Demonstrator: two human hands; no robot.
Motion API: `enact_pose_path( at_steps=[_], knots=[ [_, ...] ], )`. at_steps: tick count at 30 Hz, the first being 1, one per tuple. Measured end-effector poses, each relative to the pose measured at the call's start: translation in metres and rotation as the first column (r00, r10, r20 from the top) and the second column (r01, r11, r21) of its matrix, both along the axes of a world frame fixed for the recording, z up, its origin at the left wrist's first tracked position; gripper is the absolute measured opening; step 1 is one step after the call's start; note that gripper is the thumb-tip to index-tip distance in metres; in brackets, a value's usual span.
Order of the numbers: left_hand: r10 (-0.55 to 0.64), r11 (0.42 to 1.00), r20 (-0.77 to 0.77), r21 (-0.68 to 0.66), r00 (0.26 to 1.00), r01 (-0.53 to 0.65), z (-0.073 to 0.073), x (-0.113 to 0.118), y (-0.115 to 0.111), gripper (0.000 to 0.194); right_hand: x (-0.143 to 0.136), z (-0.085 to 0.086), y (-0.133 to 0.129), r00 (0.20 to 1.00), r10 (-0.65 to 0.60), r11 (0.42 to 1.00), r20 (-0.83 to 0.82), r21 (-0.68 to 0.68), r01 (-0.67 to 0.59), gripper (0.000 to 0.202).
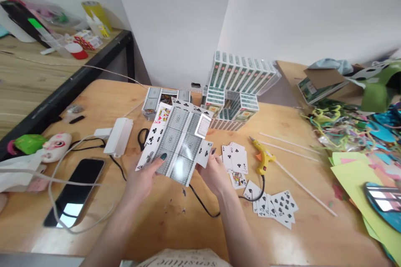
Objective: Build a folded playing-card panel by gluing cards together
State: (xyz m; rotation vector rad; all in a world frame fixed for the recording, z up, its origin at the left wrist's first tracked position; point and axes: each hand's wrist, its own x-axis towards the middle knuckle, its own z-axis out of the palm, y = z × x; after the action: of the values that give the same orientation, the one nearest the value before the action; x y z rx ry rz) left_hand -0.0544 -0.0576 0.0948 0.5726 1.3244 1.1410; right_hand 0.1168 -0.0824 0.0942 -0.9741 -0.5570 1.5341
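Between my hands is a flat panel of joined playing cards [171, 144], grey patterned backs upward, with face-up cards along its left side and top edge. My left hand [145, 177] grips its lower left edge, thumb on top. At the right edge, my right hand [213, 171] pinches near a face-up club card [204, 153] that sticks out; its fingers are partly hidden beneath. Right of my right hand lie loose playing cards [236, 158] and a yellow glue gun [263, 156]. A fan of spade cards [272, 206] lies closer to me.
Behind the panel stand a card-built box [152, 102] and stacked card packs [241, 75]. Scissors [143, 138], a white power block [118, 137] and a phone [75, 192] lie left. Glue sticks [303, 183], coloured paper [354, 179] and tangled scraps [341, 125] are right. Cables cross the table.
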Motion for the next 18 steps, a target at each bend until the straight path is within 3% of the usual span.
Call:
enact_pose_path(
  at_steps=[3, 7, 13, 18],
  knots=[
    [-0.002, 0.990, -0.230, 0.134, 0.973, 0.034, -0.001, -0.006, -0.005, 0.020, -0.007, -0.003, 0.001, 0.997, -0.020, 0.999, -0.072, -0.026, 0.018, 0.037],
    [0.039, 0.954, -0.465, 0.281, 0.884, 0.106, -0.003, -0.009, -0.012, 0.015, -0.015, 0.005, 0.004, 0.991, -0.095, 0.992, -0.093, -0.094, 0.086, 0.027],
    [0.073, 0.931, -0.584, 0.330, 0.808, 0.154, 0.014, 0.005, -0.024, 0.020, -0.022, 0.019, 0.008, 0.994, -0.053, 0.994, -0.097, -0.105, 0.043, 0.038],
    [0.070, 0.937, -0.626, 0.308, 0.777, 0.164, 0.019, 0.011, -0.032, 0.037, -0.019, 0.015, 0.006, 0.974, -0.096, 0.990, -0.203, -0.121, 0.072, 0.024]
  ],
)
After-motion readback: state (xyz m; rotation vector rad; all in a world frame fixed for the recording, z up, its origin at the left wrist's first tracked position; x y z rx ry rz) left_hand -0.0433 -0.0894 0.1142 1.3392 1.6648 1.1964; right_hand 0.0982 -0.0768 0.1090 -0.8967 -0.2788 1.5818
